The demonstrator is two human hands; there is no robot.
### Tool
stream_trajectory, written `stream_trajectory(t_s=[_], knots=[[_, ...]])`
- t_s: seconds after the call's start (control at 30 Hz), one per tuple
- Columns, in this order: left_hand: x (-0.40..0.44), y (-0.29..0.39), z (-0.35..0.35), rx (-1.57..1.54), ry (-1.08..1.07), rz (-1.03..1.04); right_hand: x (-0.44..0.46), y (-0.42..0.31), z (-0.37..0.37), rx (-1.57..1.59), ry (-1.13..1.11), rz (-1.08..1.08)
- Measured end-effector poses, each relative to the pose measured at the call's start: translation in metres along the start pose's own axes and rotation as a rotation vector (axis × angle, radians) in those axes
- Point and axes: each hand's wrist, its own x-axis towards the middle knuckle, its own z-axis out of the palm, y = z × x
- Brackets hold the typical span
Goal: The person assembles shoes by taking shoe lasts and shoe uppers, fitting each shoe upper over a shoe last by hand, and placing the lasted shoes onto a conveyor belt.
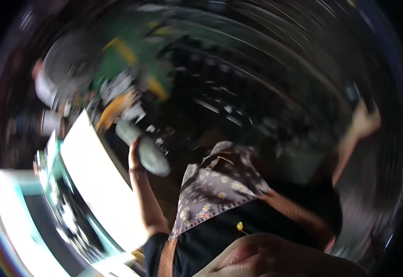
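At the left of centre, my left hand (134, 154) grips a grey-green, elongated oval object (153, 154), which looks like a shoe sole and is blurred. Its fingers wrap the middle of the piece. My right hand (366, 121) is raised far out at the right side, smeared by motion, near a small dark thing that I cannot make out. Between my arms hangs a grey apron (215, 187) with a daisy pattern.
A bright white panel (97, 171) stands just left of my left arm. Beyond it is a machine or rack (68, 198). Another person in a light top (44, 87) is at the upper left, by a round grey object (72, 62). Dark rows of items blur ahead.
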Motion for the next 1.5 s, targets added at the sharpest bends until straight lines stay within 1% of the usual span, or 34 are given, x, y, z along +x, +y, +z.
stream_trajectory(t_s=[0.03, 0.07, 0.1, 0.13, 0.17, 0.23, 0.27, 0.3, 0.37, 0.47, 0.5, 0.57, 0.63, 0.7, 0.73, 0.77, 0.8, 0.83, 0.87, 0.9, 0.97, 1.0, 1.03, 1.07, 1.1, 1.13, 1.17, 1.23, 1.27, 1.3, 1.37, 1.4, 1.43, 1.5], knots=[[-0.009, 0.001, 0.009, -0.022, 0.020, 0.072, 0.004, -0.017, -0.008, 0.014, 0.165, -0.050], [-0.018, 0.001, 0.018, -0.042, 0.038, 0.145, 0.008, -0.009, 0.013, 0.016, 0.459, -0.192], [-0.031, 0.003, 0.024, 0.000, 0.064, 0.223, 0.014, -0.026, 0.024, 0.266, 0.655, -0.301], [-0.049, 0.001, 0.033, -0.064, 0.070, 0.246, 0.017, -0.066, 0.025, 0.410, 0.684, -0.353], [-0.068, -0.001, 0.035, -0.185, 0.014, 0.216, 0.012, -0.112, 0.024, 0.560, 0.679, -0.401], [-0.085, -0.037, 0.007, -0.250, -0.037, 0.391, -0.013, -0.190, 0.025, 0.784, 0.548, -0.495], [-0.102, -0.055, 0.050, -0.322, -0.047, 0.466, 0.000, -0.201, 0.056, 0.947, 0.388, -0.480], [-0.122, -0.072, 0.058, -0.404, 0.015, 0.603, -0.012, -0.228, 0.059, 1.087, 0.251, -0.467], [-0.147, -0.120, 0.066, -0.599, 0.104, 0.733, -0.034, -0.271, 0.070, 1.350, -0.015, -0.418], [-0.185, -0.194, 0.066, -0.882, 0.319, 0.775, -0.059, -0.335, 0.063, 1.674, -0.399, -0.460], [-0.178, -0.222, 0.069, -0.949, 0.490, 0.762, -0.081, -0.358, 0.080, 1.734, -0.597, -0.438], [-0.209, -0.267, 0.049, -1.169, 0.607, 0.816, -0.101, -0.395, 0.040, 1.887, -0.806, -0.535], [-0.232, -0.315, 0.029, -1.315, 0.848, 0.822, -0.120, -0.423, -0.001, 1.945, -1.023, -0.642], [-0.250, -0.376, -0.001, -1.389, 0.960, 0.882, -0.134, -0.441, -0.049, 2.024, -1.069, -0.837], [-0.257, -0.402, -0.006, -1.457, 1.044, 0.865, -0.140, -0.447, -0.064, 2.032, -1.085, -0.953], [-0.266, -0.426, -0.021, -1.528, 1.096, 0.832, -0.142, -0.451, -0.088, 2.014, -1.073, -1.074], [-0.272, -0.450, -0.034, -1.613, 1.182, 0.868, -0.144, -0.455, -0.112, 2.005, -1.051, -1.187], [-0.272, -0.465, -0.052, -1.663, 1.485, 0.739, -0.150, -0.461, -0.132, 2.004, -1.033, -1.299], [-0.272, -0.481, -0.069, -1.675, 1.783, 0.547, -0.158, -0.466, -0.149, 2.016, -1.082, -1.324], [-0.285, -0.467, -0.064, -1.643, 2.097, 0.241, -0.170, -0.469, -0.166, 2.023, -1.146, -1.360], [-0.276, -0.470, -0.072, -1.266, 2.254, 0.226, -0.179, -0.469, -0.188, 2.046, -1.273, -1.356], [-0.274, -0.467, -0.087, -1.015, 2.181, 0.241, -0.190, -0.475, -0.210, 2.084, -1.277, -1.403], [-0.262, -0.472, -0.115, -0.832, 2.150, 0.387, -0.203, -0.485, -0.224, 2.136, -1.231, -1.475], [-0.267, -0.437, -0.119, -0.745, 2.056, 0.461, -0.214, -0.492, -0.247, 2.142, -1.326, -1.498], [-0.267, -0.408, -0.132, -0.583, 2.081, 0.470, -0.226, -0.498, -0.271, 2.141, -1.428, -1.518], [-0.278, -0.357, -0.126, -0.641, 1.996, 0.614, -0.238, -0.509, -0.292, 2.118, -1.437, -1.599], [-0.264, -0.344, -0.158, -0.604, 1.975, 0.684, -0.250, -0.520, -0.313, 2.088, -1.447, -1.679], [-0.260, -0.282, -0.173, -0.562, 1.871, 0.649, -0.254, -0.534, -0.357, 2.050, -1.236, -1.853], [-0.245, -0.265, -0.198, -0.564, 1.850, 0.715, -0.266, -0.546, -0.378, 1.974, -1.219, -1.910], [-0.242, -0.243, -0.209, -0.523, 1.848, 0.610, -0.277, -0.560, -0.395, 1.896, -1.201, -1.964], [-0.232, -0.206, -0.213, -0.452, 1.979, 0.337, -0.297, -0.591, -0.439, 1.850, -1.086, -2.109], [-0.229, -0.201, -0.213, -0.438, 1.974, 0.269, -0.314, -0.613, -0.454, 1.777, -0.980, -2.179], [-0.247, -0.192, -0.195, -0.434, 1.948, 0.265, -0.329, -0.632, -0.470, 1.697, -0.873, -2.241], [-0.244, -0.190, -0.194, -0.474, 1.939, 0.224, -0.356, -0.685, -0.496, 1.653, -0.637, -2.386]])
